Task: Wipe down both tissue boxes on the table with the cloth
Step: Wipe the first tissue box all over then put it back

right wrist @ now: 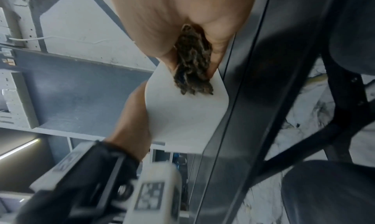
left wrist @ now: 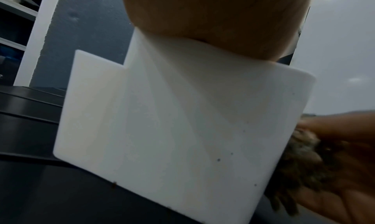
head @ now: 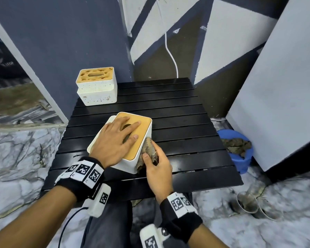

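Left hand (head: pixel 113 140) presses flat on the near white plastic tissue box's (head: pixel 127 163) wooden lid; right hand (head: pixel 157 169) clutches the brown shaggy cloth (head: pixel 149 149) against its right side wall.

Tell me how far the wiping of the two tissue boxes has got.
Done: nothing looks finished. In hand: the left hand presses the near tissue box flat while the right hand rubs the brown cloth against its right side. Left: the far tissue box, untouched and visibly speckled with dirt.
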### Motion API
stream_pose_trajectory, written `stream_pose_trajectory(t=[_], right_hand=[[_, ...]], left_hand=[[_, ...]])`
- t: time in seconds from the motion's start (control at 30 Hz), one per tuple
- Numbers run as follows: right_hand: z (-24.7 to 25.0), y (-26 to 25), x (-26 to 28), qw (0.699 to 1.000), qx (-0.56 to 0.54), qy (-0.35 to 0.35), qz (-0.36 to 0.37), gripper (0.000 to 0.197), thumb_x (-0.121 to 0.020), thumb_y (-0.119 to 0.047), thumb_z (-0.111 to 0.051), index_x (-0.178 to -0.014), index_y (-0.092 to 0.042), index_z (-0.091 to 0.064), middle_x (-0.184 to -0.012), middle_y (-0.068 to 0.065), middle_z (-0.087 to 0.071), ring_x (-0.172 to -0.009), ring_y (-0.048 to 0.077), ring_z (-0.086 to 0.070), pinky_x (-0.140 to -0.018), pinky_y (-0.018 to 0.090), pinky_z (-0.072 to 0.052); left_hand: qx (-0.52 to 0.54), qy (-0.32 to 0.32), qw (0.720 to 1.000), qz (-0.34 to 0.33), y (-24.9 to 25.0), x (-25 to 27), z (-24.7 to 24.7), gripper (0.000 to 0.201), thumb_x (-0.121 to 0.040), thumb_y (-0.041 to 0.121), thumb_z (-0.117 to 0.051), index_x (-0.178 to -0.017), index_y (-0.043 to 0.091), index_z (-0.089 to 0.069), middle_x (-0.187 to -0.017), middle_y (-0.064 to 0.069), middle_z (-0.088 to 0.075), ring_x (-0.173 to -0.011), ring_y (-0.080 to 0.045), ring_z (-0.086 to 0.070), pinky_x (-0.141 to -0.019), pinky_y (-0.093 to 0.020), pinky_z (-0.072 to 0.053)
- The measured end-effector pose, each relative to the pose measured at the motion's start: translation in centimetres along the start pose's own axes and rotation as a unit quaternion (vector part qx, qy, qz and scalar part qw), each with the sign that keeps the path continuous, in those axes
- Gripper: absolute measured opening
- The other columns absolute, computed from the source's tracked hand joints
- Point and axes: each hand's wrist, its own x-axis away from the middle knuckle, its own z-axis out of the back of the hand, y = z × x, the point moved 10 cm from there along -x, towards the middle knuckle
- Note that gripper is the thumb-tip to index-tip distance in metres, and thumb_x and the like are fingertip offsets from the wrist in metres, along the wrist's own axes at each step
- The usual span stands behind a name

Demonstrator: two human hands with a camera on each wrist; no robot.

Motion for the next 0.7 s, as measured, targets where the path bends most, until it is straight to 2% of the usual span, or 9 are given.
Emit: stream_pose_trajectory(t=[0.1, 0.2, 0.27, 0.37, 0.47, 0.53, 0.63, 0.7], right_hand=[[-0.3, -0.3, 2.3, 0.999, -0.029, -0.011, 0.027, 0.043, -0.089, -0.017, -0.061, -0.130, -0.029, -0.055, -0.116, -0.019, -0.064, -0.106, -0.007, -0.058, -0.095, 0.015, -0.044], [-0.7, -0.4, 2.8, 0.998, -0.041, -0.020, 0.035, 0.043, -0.089, -0.017, -0.061, -0.130, -0.030, -0.055, -0.117, -0.016, -0.064, -0.107, -0.005, -0.058, -0.094, 0.014, -0.045], [-0.6, -0.7, 1.6, 0.998, -0.045, -0.001, 0.035, 0.042, -0.090, -0.017, -0.060, -0.129, -0.031, -0.055, -0.118, -0.017, -0.063, -0.107, -0.007, -0.057, -0.094, 0.012, -0.044], [0.0, -2.2, -1.4, 0.998, -0.047, 0.035, 0.035, 0.042, -0.092, -0.020, -0.058, -0.132, -0.030, -0.052, -0.120, -0.019, -0.060, -0.105, -0.011, -0.054, -0.087, -0.001, -0.037], [0.7, -3.4, -4.6, 0.998, -0.033, 0.055, 0.016, 0.042, -0.093, -0.023, -0.056, -0.134, -0.030, -0.050, -0.122, -0.013, -0.060, -0.107, -0.001, -0.055, -0.079, -0.008, -0.032], [0.9, -3.9, -5.6, 0.998, -0.033, 0.053, 0.010, 0.041, -0.093, -0.022, -0.056, -0.133, -0.031, -0.051, -0.122, -0.011, -0.061, -0.108, 0.003, -0.056, -0.082, -0.003, -0.035], [0.9, -3.5, -4.7, 0.999, -0.032, 0.038, 0.003, 0.040, -0.092, -0.022, -0.057, -0.129, -0.034, -0.053, -0.119, -0.011, -0.063, -0.106, 0.002, -0.058, -0.098, 0.020, -0.044], [0.8, -3.0, -3.2, 0.999, -0.028, -0.003, 0.015, 0.039, -0.090, -0.020, -0.059, -0.126, -0.036, -0.056, -0.115, -0.015, -0.065, -0.106, 0.000, -0.059, -0.100, 0.029, -0.046]], left_hand=[[-0.002, -0.003, 1.000, -0.007, 0.2, 0.1, 0.1, 0.068, -0.090, 0.065, -0.014, -0.150, 0.041, -0.034, -0.157, 0.000, -0.031, -0.144, -0.019, -0.027, -0.120, -0.044, -0.018], [-0.001, -0.013, 1.000, -0.018, 0.2, 0.2, 0.0, 0.068, -0.090, 0.065, -0.013, -0.150, 0.041, -0.034, -0.157, 0.000, -0.030, -0.145, -0.017, -0.025, -0.120, -0.043, -0.017], [0.001, -0.017, 1.000, -0.020, 0.2, 0.3, 0.0, 0.067, -0.090, 0.066, -0.013, -0.149, 0.041, -0.034, -0.157, 0.000, -0.030, -0.145, -0.016, -0.024, -0.120, -0.043, -0.018], [0.009, -0.012, 1.000, -0.022, 0.3, 0.4, 0.2, 0.067, -0.091, 0.065, -0.015, -0.148, 0.039, -0.037, -0.156, -0.001, -0.032, -0.144, -0.017, -0.026, -0.118, -0.043, -0.019], [0.006, -0.012, 1.000, -0.022, 0.4, 0.4, 0.3, 0.068, -0.090, 0.065, -0.015, -0.149, 0.039, -0.037, -0.155, -0.002, -0.033, -0.144, -0.017, -0.027, -0.118, -0.041, -0.019], [0.001, -0.014, 1.000, -0.021, 0.5, 0.4, 0.3, 0.068, -0.090, 0.065, -0.014, -0.149, 0.039, -0.036, -0.156, -0.001, -0.033, -0.144, -0.017, -0.026, -0.118, -0.040, -0.019], [-0.005, -0.016, 1.000, -0.014, 0.4, 0.4, 0.1, 0.068, -0.090, 0.065, -0.012, -0.150, 0.040, -0.033, -0.157, -0.001, -0.031, -0.145, -0.017, -0.025, -0.118, -0.041, -0.019], [-0.003, -0.015, 1.000, -0.005, 0.3, 0.4, 0.1, 0.069, -0.089, 0.065, -0.011, -0.150, 0.041, -0.032, -0.158, 0.000, -0.030, -0.145, -0.017, -0.024, -0.119, -0.042, -0.018]])
